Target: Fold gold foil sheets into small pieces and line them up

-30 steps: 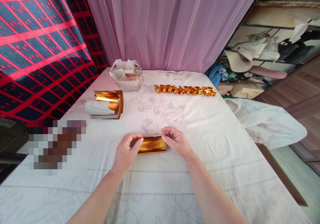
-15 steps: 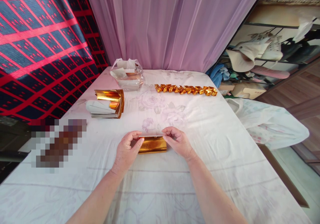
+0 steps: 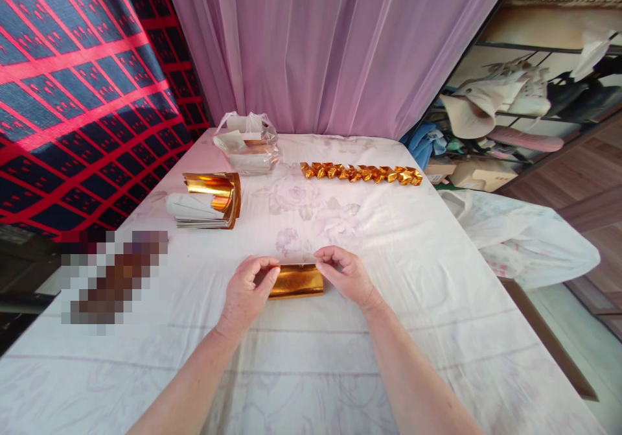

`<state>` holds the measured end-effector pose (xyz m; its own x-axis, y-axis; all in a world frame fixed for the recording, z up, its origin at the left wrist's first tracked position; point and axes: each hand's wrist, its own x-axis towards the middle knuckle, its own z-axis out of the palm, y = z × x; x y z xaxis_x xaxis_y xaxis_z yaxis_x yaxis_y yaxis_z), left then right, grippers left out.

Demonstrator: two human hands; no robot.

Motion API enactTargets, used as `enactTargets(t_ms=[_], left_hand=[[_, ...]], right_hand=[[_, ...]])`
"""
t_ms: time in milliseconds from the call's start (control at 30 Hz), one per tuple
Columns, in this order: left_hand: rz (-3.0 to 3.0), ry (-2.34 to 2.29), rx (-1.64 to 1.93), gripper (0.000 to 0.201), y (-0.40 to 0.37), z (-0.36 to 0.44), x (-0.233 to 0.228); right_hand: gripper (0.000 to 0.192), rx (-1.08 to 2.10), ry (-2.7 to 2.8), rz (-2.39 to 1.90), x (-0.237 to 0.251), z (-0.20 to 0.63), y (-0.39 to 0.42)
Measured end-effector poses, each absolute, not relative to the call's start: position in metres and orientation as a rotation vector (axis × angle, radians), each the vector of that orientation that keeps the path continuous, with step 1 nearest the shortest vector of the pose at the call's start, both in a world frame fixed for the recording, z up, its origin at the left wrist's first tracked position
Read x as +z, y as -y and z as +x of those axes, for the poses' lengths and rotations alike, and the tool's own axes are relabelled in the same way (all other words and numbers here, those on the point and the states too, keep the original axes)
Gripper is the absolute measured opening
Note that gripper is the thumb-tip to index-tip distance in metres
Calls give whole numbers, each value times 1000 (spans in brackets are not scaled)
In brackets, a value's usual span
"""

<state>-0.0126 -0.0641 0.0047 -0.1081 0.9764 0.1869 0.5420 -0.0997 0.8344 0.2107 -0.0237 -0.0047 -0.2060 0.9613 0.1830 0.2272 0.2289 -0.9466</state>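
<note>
A sheet of gold foil paper [image 3: 297, 281] lies folded or curled near the middle of the table, its far edge raised. My left hand [image 3: 249, 284] pinches the left end of that edge between thumb and fingers. At the right end, my right hand [image 3: 345, 274] grips the same edge, thumb against the fingertips. A thin pale strip shows along the top of the sheet between both hands. Further back, a row of folded gold foil pieces [image 3: 362, 173] stretches across the right half of the table.
A bent stack of gold and white paper [image 3: 207, 201] sits at the left. Behind it stands a clear plastic bag [image 3: 247, 143] holding more paper. A flowered cloth [image 3: 413, 331] covers the table, and a pixelated patch hides its left edge. Shelves [image 3: 525, 98] with shoes stand at right.
The far edge of the gold foil paper has tipped slightly, and the pale strip looks thinner. Both hands keep almost the same place and hold.
</note>
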Motion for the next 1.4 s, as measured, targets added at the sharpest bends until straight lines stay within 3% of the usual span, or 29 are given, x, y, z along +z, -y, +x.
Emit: enactTargets(t_ms=[1400], left_hand=[[1830, -1686, 1121, 18, 61, -15, -3]], right_hand=[[15, 904, 1673, -1162, -6, 208, 24]])
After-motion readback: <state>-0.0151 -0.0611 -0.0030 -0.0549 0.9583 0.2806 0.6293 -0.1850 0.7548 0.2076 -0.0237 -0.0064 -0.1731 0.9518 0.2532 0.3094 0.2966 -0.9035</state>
